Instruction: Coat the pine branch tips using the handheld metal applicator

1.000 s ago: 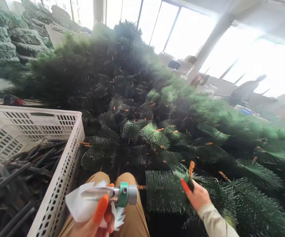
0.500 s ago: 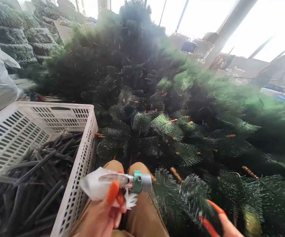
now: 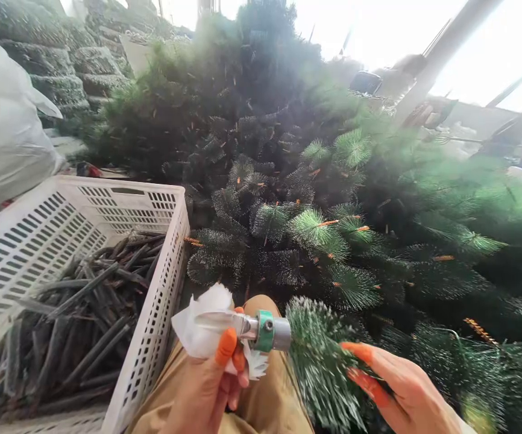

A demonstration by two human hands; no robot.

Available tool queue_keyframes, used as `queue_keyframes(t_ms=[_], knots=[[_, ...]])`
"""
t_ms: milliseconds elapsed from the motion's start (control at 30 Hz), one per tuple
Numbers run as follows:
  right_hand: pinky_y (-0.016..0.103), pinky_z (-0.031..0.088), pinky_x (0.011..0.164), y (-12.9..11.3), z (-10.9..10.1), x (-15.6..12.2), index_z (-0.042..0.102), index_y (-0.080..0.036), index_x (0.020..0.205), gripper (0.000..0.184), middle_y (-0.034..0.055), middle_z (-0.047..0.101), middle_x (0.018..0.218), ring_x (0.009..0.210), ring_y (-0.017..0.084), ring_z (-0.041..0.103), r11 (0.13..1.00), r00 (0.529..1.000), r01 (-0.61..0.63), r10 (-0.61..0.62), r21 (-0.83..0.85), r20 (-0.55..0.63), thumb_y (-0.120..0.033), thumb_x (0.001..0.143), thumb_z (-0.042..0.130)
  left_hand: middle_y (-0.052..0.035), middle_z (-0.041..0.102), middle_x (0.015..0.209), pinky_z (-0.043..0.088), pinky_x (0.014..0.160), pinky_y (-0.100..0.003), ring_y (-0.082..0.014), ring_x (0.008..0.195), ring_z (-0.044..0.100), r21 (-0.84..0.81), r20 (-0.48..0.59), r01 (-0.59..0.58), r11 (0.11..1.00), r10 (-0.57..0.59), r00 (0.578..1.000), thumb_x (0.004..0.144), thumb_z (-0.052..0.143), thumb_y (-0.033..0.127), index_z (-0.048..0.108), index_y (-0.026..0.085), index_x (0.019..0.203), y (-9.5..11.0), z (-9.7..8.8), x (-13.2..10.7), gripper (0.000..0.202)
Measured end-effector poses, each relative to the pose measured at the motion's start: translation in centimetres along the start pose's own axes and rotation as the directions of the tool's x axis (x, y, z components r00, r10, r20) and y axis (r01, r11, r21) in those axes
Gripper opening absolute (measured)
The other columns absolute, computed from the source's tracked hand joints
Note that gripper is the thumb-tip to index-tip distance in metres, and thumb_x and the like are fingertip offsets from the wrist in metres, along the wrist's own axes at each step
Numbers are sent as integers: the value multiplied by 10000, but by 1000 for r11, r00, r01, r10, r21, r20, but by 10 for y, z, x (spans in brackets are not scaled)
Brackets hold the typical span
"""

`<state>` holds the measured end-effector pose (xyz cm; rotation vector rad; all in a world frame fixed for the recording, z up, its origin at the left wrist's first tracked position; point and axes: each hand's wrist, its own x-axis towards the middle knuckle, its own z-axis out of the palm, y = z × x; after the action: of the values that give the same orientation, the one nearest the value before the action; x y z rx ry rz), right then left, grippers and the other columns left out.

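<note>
The left hand (image 3: 202,392) has its orange-capped fingers (image 3: 226,348) clamped on a wrapped metal-nozzled bottle (image 3: 265,331), held clear and pointed at a frosted artificial pine branch (image 3: 319,361), which the right hand's (image 3: 401,386) fingers (image 3: 360,352) pinch, apparently steadying it. A white plastic crate (image 3: 152,313) of black rods (image 3: 80,313) stands within reach.

Down on the floor (image 3: 64,146) right now I've got a white slotted plastic crate (image 3: 153,313) loaded with dark stubby rods (image 3: 84,313). A bulging white sack (image 3: 3,126) slumps just behind it, and a big heap of green artificial pine branches (image 3: 261,138) is banked up beside it.
</note>
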<state>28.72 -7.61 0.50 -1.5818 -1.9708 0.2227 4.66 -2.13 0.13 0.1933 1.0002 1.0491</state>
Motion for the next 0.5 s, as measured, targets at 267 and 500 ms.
queue_keyframes(t_ms=[267, 500], knots=[[243, 469, 588, -52, 57, 44, 518, -265, 1147, 440, -31, 604, 645, 596, 143, 551, 562, 828, -547, 473, 620, 301, -600, 889, 396, 48, 555, 474, 305, 262, -126, -90, 356, 475, -55, -16, -5, 998, 5, 1000, 483, 851, 543, 609, 146, 1129, 1, -4, 0, 795], [191, 353, 458, -27, 68, 25, 641, -207, 770, 300, -23, 571, 602, 509, 82, 416, 399, 803, -487, 555, 777, 218, -490, 713, 724, 28, 557, 480, 291, 261, -126, -86, 358, 471, 18, 13, 28, 999, -29, 1000, 470, 861, 532, 659, 125, 1032, -2, -9, 1, 724]])
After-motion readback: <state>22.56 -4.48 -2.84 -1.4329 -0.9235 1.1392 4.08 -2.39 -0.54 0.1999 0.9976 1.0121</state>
